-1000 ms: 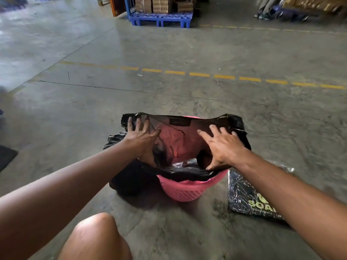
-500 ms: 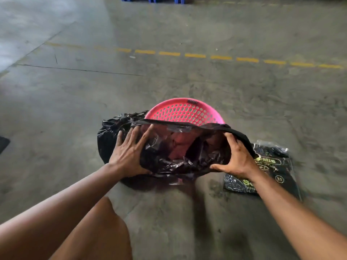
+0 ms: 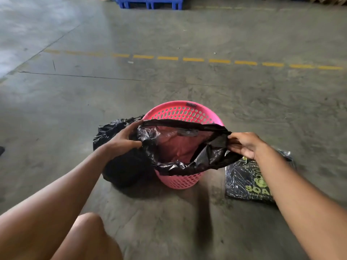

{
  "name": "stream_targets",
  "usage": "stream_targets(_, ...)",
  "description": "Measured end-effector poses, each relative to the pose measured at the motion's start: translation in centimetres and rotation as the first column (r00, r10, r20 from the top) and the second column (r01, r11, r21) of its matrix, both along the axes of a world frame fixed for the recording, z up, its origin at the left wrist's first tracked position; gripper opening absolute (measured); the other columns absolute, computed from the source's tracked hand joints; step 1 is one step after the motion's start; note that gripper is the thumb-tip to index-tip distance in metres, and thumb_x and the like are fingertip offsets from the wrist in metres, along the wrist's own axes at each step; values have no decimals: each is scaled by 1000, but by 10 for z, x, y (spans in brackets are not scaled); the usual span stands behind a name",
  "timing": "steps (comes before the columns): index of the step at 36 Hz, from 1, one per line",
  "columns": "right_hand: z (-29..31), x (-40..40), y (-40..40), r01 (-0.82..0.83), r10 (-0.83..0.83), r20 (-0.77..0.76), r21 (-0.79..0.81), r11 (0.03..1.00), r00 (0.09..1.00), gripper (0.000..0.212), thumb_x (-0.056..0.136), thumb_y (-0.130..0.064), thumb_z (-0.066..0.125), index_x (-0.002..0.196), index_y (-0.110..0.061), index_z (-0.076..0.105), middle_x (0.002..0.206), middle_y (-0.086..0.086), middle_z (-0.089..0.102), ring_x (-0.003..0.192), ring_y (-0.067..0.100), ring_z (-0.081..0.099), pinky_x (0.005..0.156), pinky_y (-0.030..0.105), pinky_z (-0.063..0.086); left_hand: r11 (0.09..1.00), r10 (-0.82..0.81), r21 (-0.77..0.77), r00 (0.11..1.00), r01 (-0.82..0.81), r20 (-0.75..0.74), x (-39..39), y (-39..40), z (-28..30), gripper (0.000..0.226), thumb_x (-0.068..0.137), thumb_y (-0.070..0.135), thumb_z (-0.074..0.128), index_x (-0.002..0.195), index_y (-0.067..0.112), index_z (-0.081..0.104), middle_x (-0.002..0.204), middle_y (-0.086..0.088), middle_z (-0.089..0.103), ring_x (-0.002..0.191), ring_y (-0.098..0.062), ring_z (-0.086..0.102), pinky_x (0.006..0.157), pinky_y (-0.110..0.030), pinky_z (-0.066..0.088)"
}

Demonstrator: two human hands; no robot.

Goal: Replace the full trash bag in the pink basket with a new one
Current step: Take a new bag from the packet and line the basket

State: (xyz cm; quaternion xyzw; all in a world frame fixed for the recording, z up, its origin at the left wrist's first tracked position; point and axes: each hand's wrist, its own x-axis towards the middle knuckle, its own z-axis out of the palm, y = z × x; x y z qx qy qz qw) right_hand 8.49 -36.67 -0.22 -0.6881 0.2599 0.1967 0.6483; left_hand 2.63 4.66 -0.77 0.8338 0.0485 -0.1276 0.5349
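Observation:
The pink basket (image 3: 185, 112) stands on the concrete floor in front of me. A new black trash bag (image 3: 208, 156) hangs inside it, its mouth stretched wide; pink shows through the thin film. My left hand (image 3: 123, 138) grips the bag's left edge. My right hand (image 3: 244, 144) pinches the right edge and pulls it outward past the rim. The bag's near edge drapes over the front rim; the far rim is bare. The full black trash bag (image 3: 120, 166) lies on the floor against the basket's left side, partly behind my left hand.
A flat pack of black trash bags (image 3: 246, 182) with green print lies on the floor right of the basket, partly under my right forearm. My bare knee (image 3: 90, 239) is at the bottom left. A blue pallet (image 3: 150, 2) stands far back, beyond a dashed yellow floor line.
The basket has come upright from its tilt toward me. Both hands spread apart, stretching the bag's mouth wider; my right hand went from pressing the bag to pinching its edge.

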Motion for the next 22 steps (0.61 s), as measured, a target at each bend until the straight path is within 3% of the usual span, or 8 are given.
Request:
stream_targets(3,10,19,3,-170,175,-15,-329,929,985,9,85,-4,68,76,-1,65,71,13,67,41,16,66,44,24,59,987,85,-135,996,-87,-21,10,-7,9,65,79,11,64,142,24,54,122,-6,70,104,-17,67,89,-31,55)
stream_targets(6,12,36,6,-180,218,-2,-572,801,976,28,74,-28,74,67,-1,72,66,11,76,53,24,75,55,35,63,968,225,-104,974,-227,-31,24,-11,14,56,72,41,64,126,26,60,105,-2,70,90,-14,63,87,-33,51)
stream_targets(9,4,48,7,-101,184,62,-646,756,981,40,65,-44,73,64,-5,75,56,7,74,51,22,74,69,40,65,966,236,105,972,-235,4,37,-10,5,61,59,59,74,113,32,70,99,-1,78,91,-22,71,95,-41,54)
stream_targets(12,6,43,11,50,136,188,-742,668,973,43,59,-53,72,62,-10,73,56,6,73,61,25,75,73,33,63,917,270,284,960,-279,73,46,-16,1,41,70,52,84,102,31,71,74,5,72,72,-18,68,71,-33,51)
stream_targets(14,3,44,9,142,123,273,-774,617,954,36,60,-50,76,63,-15,68,71,10,76,75,29,75,75,33,61,850,289,406,942,-335,173,51,-21,0,35,70,51,85,96,30,73,80,3,73,78,-19,69,65,-29,44)
stream_targets(17,-4,52,2,178,152,323,-790,586,934,39,56,-51,72,76,-22,57,70,7,73,69,27,74,75,38,62,778,303,478,909,-409,285,58,-24,-3,30,70,50,84,91,31,76,100,-2,78,91,-23,71,68,-28,46)
stream_targets(20,-5,57,-3,83,371,304,-859,505,878,41,70,-40,74,103,-27,54,76,3,70,74,28,67,74,39,58,764,267,496,901,-414,342,61,-26,-7,24,72,48,82,91,35,75,105,-4,68,98,-27,69,81,-33,51)
stream_targets(22,-3,60,-2,50,453,311,-865,500,836,33,75,-34,73,106,-30,64,78,4,74,81,32,70,76,40,59,755,232,517,902,-403,364,64,-26,-10,19,73,48,80,89,41,73,105,-1,60,100,-26,65,89,-39,53)
